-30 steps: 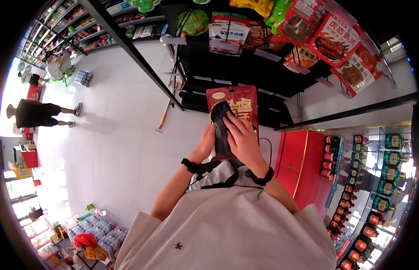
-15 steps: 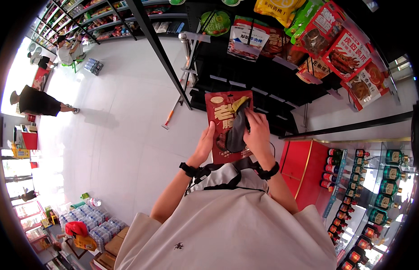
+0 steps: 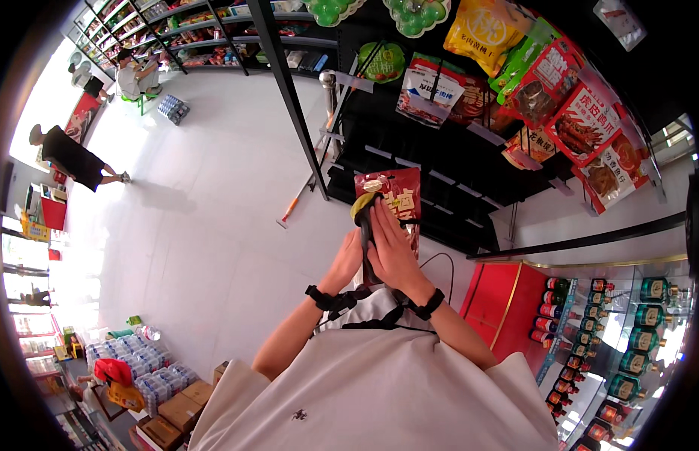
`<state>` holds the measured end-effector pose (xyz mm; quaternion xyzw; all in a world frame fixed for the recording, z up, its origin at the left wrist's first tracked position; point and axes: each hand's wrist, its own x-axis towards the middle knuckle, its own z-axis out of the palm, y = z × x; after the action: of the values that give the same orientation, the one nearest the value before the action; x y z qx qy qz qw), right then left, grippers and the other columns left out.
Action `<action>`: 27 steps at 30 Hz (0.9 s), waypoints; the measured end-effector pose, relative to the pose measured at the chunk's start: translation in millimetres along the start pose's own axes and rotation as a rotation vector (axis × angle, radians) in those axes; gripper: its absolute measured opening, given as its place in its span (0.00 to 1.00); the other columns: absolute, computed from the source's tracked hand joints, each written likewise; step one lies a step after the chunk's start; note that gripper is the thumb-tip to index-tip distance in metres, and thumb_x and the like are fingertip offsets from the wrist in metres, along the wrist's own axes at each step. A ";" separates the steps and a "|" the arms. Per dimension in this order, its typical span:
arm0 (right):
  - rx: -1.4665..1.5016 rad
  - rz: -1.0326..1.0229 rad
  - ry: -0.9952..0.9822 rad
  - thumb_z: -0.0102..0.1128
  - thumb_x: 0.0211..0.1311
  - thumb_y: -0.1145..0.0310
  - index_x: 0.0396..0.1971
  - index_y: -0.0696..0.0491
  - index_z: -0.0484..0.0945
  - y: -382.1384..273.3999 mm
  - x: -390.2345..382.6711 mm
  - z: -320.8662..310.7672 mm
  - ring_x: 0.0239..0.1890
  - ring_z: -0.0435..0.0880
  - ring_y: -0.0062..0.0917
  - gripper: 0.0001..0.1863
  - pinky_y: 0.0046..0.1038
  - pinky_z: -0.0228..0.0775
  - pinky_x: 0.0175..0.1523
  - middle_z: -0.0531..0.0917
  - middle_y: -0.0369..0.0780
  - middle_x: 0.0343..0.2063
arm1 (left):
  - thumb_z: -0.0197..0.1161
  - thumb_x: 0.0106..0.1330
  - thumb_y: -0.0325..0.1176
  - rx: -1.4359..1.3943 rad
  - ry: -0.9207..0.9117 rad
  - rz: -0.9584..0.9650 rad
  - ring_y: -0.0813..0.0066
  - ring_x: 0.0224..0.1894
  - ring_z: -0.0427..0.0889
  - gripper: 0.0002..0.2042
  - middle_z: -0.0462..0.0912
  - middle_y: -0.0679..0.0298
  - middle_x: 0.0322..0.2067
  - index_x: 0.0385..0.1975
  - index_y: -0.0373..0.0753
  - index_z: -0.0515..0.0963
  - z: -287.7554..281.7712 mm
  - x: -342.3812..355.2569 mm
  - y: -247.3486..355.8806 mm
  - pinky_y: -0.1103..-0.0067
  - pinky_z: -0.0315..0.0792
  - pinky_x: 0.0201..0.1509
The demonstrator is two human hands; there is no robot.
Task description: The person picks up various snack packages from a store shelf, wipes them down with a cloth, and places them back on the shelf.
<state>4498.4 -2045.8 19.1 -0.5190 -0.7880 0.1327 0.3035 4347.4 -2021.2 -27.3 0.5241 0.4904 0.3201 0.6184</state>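
A red snack bag (image 3: pixel 408 189) stands upright in front of me, its lower part hidden behind my hands. My left hand (image 3: pixel 345 263) is closed at the bag's lower left edge, its fingertips partly covered. A grey and yellow cloth (image 3: pixel 364 215) lies against the bag's left side. My right hand (image 3: pixel 396 257), fingers pressed together, holds this cloth to the bag. Black bands circle both my wrists.
Black shelving (image 3: pixel 379 154) stands ahead, hung with bagged snacks such as a yellow pouch (image 3: pixel 484 34). A red cabinet (image 3: pixel 496 301) and glass shelves of bottles (image 3: pixel 646 316) are at right. Wrapped water bottles (image 3: pixel 165 383) and cardboard boxes (image 3: pixel 180 410) stand lower left. A person in black (image 3: pixel 73 158) is at far left.
My right hand has slid the cloth leftward, from the bag's right half to its left edge. The cloth now wraps narrower there. The surroundings have shifted slightly in the view.
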 end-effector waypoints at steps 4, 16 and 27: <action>-0.074 0.059 0.065 0.54 0.69 0.69 0.74 0.70 0.55 3.8 11.5 2.1 0.81 0.52 0.50 0.37 0.46 0.47 0.82 0.57 0.57 0.77 | 0.39 0.85 0.55 -0.106 0.009 -0.168 0.74 0.46 0.78 0.29 0.82 0.60 0.48 0.58 0.32 0.75 -7.6 2.1 2.5 0.76 0.74 0.52; 0.187 0.170 0.207 0.45 0.78 0.63 0.73 0.71 0.56 61.1 -9.4 12.0 0.78 0.51 0.61 0.33 0.51 0.38 0.82 0.57 0.64 0.74 | 0.40 0.86 0.50 -0.095 -0.008 0.118 0.61 0.52 0.79 0.29 0.85 0.52 0.50 0.57 0.24 0.75 -6.1 -2.6 -15.8 0.75 0.69 0.66; 0.155 0.053 0.258 0.43 0.82 0.52 0.73 0.67 0.61 79.7 -2.1 48.6 0.79 0.52 0.58 0.35 0.53 0.39 0.82 0.58 0.62 0.75 | 0.41 0.85 0.48 0.049 0.095 0.180 0.58 0.34 0.80 0.25 0.80 0.48 0.29 0.42 0.28 0.76 16.1 -20.4 33.8 0.65 0.74 0.44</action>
<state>4527.9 -2008.6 -61.3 -0.5275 -0.7159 0.1334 0.4376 4360.1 -2036.8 10.3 0.5652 0.4780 0.3868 0.5500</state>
